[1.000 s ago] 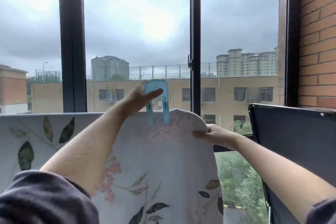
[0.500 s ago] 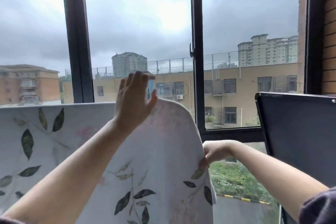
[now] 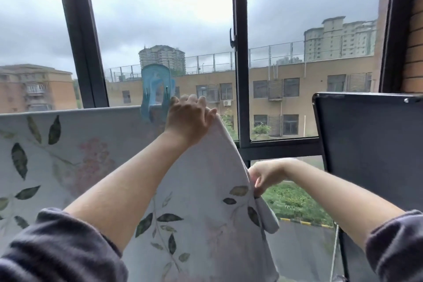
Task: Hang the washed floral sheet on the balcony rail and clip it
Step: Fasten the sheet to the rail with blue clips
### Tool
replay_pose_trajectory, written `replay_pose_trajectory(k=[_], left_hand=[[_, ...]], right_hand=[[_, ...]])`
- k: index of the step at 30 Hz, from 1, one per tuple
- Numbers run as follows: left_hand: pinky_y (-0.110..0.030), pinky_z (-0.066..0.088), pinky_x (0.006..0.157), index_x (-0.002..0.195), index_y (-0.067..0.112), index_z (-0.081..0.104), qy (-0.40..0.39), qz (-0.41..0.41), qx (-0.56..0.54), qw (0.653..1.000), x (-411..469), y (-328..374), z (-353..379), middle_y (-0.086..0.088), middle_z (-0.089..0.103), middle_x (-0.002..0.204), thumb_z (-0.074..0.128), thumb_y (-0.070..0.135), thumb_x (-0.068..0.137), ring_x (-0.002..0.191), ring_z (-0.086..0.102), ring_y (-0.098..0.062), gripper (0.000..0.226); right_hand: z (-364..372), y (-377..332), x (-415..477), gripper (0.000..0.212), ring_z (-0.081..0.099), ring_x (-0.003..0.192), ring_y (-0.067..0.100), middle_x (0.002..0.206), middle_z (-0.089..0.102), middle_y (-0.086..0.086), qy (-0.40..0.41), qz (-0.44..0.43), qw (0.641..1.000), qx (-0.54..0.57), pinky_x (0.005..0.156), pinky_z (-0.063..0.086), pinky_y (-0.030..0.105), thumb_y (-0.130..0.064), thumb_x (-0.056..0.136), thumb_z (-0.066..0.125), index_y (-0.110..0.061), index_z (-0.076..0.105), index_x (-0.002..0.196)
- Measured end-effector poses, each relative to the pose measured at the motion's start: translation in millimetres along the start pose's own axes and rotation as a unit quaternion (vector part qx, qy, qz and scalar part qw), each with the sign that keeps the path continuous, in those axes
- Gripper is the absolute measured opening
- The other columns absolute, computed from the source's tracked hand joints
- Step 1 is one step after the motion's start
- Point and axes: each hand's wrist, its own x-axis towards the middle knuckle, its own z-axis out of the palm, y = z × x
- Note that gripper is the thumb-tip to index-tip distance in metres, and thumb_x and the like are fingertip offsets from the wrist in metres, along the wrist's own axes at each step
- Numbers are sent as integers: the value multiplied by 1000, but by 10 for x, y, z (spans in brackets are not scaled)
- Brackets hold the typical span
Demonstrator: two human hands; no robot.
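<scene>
Where the sheet (image 3: 201, 190) hangs over the top of the rail, it spreads pale and wide across the lower left of the view, printed with dark leaves and faint pink flowers; the rail itself is hidden under the cloth; a blue clip (image 3: 155, 89) stands upright astride the sheet's top edge, its two legs down over the fabric; the left hand (image 3: 188, 119) sits on that same top edge just right of the clip, fingers curled over the far side and thumb out toward the right, so it grips the cloth there; whether its fingers touch the clip I cannot tell; the right hand (image 3: 263, 175) is lower and well to the right, pinching the sheet's right side edge between thumb and fingers, with a loose corner hanging below the pinch; both forearms are bare, with dark sleeves (image 3: 57, 247) pushed up near the bottom corners; a dark panel (image 3: 370, 144) stands at the right, apart from the sheet; behind everything runs a black window frame (image 3: 239, 75), and through the glass show tan buildings under a grey, cloudy sky, with green ground below.
</scene>
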Motion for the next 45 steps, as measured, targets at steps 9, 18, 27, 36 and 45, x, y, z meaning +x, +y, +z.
replay_pose_trajectory(k=[9,18,27,36,45], left_hand=[[-40,32,90,100,9,59,26,-55,-30,998,-61,86,44,-12,62,105,27,47,91,102,54,-31,51],[-40,30,88,95,10,59,31,-71,-29,997,-21,175,60,-12,62,101,30,45,89,99,53,-31,46],[-40,29,89,98,9,58,37,-73,-18,996,-44,149,59,-12,61,104,39,41,91,101,52,-31,38],[-40,29,88,99,8,58,38,-70,-24,996,-41,166,44,-13,61,103,38,41,92,100,53,-31,39],[-40,30,88,98,7,58,41,-71,-27,996,-49,170,51,-13,61,103,37,41,92,100,52,-31,40]], right_hand=[[-257,536,3,14,59,100,31,108,62,10,348,246,901,-82,73,41,34,-6,87,43,-19,48,90],[310,267,161,89,51,122,19,149,24,-1,205,-28,900,384,87,54,34,-10,80,68,-35,16,147],[818,265,92,32,59,109,11,118,64,-9,-97,-120,892,425,86,48,26,-36,87,61,-26,60,118],[809,456,106,23,67,80,22,93,67,9,22,53,994,98,53,51,20,-8,93,44,-7,67,92],[738,334,-38,41,61,107,19,121,62,4,175,14,896,409,84,52,33,-21,80,61,-24,51,120]])
